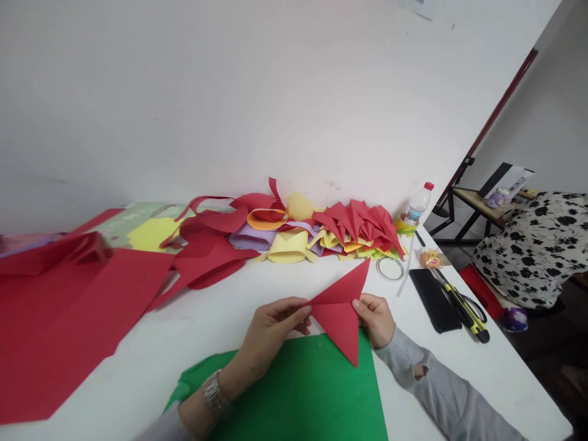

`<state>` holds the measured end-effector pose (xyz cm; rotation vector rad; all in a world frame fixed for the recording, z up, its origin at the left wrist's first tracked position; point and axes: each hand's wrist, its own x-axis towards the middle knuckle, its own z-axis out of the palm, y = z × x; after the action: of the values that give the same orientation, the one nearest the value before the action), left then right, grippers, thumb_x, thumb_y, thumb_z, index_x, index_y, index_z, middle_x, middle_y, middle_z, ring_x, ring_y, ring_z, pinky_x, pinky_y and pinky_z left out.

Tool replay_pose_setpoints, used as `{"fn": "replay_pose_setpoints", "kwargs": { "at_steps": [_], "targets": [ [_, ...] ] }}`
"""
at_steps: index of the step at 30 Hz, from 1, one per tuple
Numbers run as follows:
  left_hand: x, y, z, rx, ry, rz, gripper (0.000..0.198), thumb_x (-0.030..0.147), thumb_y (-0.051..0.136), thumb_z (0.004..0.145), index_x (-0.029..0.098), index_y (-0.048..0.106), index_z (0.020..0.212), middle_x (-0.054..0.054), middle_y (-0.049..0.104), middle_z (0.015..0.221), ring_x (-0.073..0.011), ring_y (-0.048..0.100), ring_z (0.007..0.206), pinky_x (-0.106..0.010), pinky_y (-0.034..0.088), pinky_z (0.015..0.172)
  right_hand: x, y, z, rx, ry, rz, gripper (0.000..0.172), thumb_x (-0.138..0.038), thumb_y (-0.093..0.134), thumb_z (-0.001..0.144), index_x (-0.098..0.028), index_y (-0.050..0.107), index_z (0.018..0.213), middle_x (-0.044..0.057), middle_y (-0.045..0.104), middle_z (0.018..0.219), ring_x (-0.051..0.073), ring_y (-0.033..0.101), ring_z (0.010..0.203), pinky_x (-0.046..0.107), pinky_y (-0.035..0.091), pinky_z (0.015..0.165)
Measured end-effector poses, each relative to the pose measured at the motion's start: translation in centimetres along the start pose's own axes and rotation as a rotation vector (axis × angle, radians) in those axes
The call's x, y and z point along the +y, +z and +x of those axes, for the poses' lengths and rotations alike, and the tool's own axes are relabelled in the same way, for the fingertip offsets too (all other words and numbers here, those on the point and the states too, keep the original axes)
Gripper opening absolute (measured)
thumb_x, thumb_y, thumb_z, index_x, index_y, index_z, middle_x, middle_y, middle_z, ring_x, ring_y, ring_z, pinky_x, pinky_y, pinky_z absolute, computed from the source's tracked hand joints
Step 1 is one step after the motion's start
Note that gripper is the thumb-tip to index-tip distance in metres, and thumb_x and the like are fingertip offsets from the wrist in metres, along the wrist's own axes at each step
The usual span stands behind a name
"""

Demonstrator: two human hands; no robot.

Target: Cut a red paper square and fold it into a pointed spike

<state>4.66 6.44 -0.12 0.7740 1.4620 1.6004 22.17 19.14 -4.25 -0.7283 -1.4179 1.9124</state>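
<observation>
Folded red paper (pixel 339 315) is pinched on opposite sides by left hand (pixel 271 331) and right hand (pixel 377 320), apparently to steady its folds.

Left grip (pixel 274 324) pinching, right grip (pixel 378 320) likewise

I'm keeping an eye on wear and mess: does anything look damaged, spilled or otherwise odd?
The grey right sleeve has a gap baring skin near the wrist; tear or cuff slit, I cannot tell. The green sheet looks rumpled at its left edge. No spill shows.
</observation>
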Motion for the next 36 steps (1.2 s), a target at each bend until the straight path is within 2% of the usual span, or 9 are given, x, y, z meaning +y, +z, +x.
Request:
{"fn": "replay_pose_setpoints", "kwargs": {
  "at_steps": [6, 11, 16, 21, 24, 27, 28, 32, 36],
  "targets": [
    [0.0, -0.3, -0.1, -0.113, -0.048, 0.032, 0.034, 0.05, 0.074, 0.068, 0.017, 0.068, 0.067, -0.001, 0.065, 0.056, -0.0151, 0.06, 0.051, -0.027, 0.051, 0.055, -0.2, 0.1, -0.1, -0.035, -0.072, -0.041, 0.038, -0.048, 0.084, 0.062, -0.015, 0.072, 0.075, -0.001, 0.066, 0.057, 0.011, 0.052, 0.047, 0.023, 0.041, 0.049],
    [0.2, -0.3, -0.2, -0.145, -0.044, 0.043, 0.033, 0.049, 0.074, 0.068, 0.017, 0.066, 0.064, 0.001, 0.061, 0.052, -0.013, 0.056, 0.048, -0.025, 0.048, 0.053, 0.1, -0.2, 0.1, 0.033, -0.046, -0.018, 0.038, -0.047, 0.084, 0.063, -0.015, 0.063, 0.062, -0.004, 0.058, 0.047, 0.007, 0.045, 0.04, 0.02, 0.036, 0.043],
    [0.5, -0.1, -0.3, -0.127, -0.016, 0.067, 0.033, 0.049, 0.073, 0.068, 0.017, 0.066, 0.064, 0.002, 0.06, 0.05, -0.0132, 0.056, 0.046, -0.025, 0.048, 0.05, -0.3, -0.3, 0.7, 0.079, -0.166, 0.075, 0.038, -0.044, 0.083, 0.068, -0.02, 0.066, 0.091, 0.001, 0.072, 0.077, 0.015, 0.066, 0.066, 0.027, 0.053, 0.063],
    [0.3, 0.1, -0.5, -0.04, 0.137, 0.127, 0.026, 0.043, 0.067, 0.076, 0.017, 0.067, 0.071, 0.001, 0.062, 0.056, -0.0148, 0.061, 0.047, -0.026, 0.052, 0.049, -0.3, -0.4, 0.7, 0.001, -0.209, -0.069, 0.041, -0.048, 0.075, 0.075, -0.02, 0.062, 0.101, 0.004, 0.07, 0.082, 0.018, 0.067, 0.07, 0.032, 0.056, 0.065],
    [0.4, -0.1, -0.8, 0.075, 0.414, 0.237, 0.016, 0.033, 0.062, 0.083, 0.019, 0.068, 0.08, 0.002, 0.065, 0.066, -0.0128, 0.063, 0.053, -0.023, 0.053, 0.053, -0.6, -0.1, -0.3, 0.192, -0.542, -0.363, 0.053, -0.044, 0.072, 0.079, -0.023, 0.051, 0.122, 0.01, 0.065, 0.109, 0.022, 0.066, 0.093, 0.039, 0.056, 0.077],
    [0.7, -0.8, -1.0, 0.154, 0.916, 0.562, 0.012, 0.019, 0.057, 0.089, 0.02, 0.068, 0.092, -0.002, 0.07, 0.08, -0.0121, 0.066, 0.064, -0.021, 0.055, 0.061, -1.6, 0.5, -1.9, 0.549, -1.032, -0.81, 0.064, -0.03, 0.072, 0.081, -0.022, 0.04, 0.136, 0.017, 0.047, 0.136, 0.032, 0.049, 0.126, 0.055, 0.044, 0.099],
    [0.8, -1.1, -1.1, 0.145, 1.059, 0.692, 0.015, 0.015, 0.055, 0.09, 0.02, 0.068, 0.096, -0.003, 0.071, 0.084, -0.0123, 0.067, 0.068, -0.021, 0.054, 0.064, -2.0, 0.8, -2.5, 0.578, -1.178, -0.954, 0.06, -0.026, 0.071, 0.081, -0.023, 0.043, 0.134, 0.016, 0.046, 0.138, 0.032, 0.045, 0.129, 0.057, 0.039, 0.103],
    [0.9, -2.0, -2.2, -0.047, 1.496, 1.1, 0.031, 0.009, 0.043, 0.09, 0.015, 0.065, 0.113, -0.011, 0.072, 0.096, -0.02, 0.067, 0.085, -0.03, 0.053, 0.072, -3.1, 2.4, -4.9, 0.408, -1.601, -1.36, 0.016, -0.016, 0.062, 0.088, -0.025, 0.067, 0.1, 0.003, 0.065, 0.118, 0.023, 0.046, 0.129, 0.048, 0.02, 0.117],
    [0.3, -1.9, -3.5, -0.168, 1.708, 1.279, 0.037, 0.015, 0.041, 0.085, 0.012, 0.068, 0.109, -0.016, 0.068, 0.112, -0.0263, 0.064, 0.093, -0.036, 0.051, 0.071, -3.8, 3.4, -6.1, 0.244, -1.565, -1.44, 0.025, -0.011, 0.051, 0.091, -0.022, 0.073, 0.09, 0.001, 0.075, 0.096, 0.017, 0.062, 0.109, 0.04, 0.029, 0.112]
  ]
}}
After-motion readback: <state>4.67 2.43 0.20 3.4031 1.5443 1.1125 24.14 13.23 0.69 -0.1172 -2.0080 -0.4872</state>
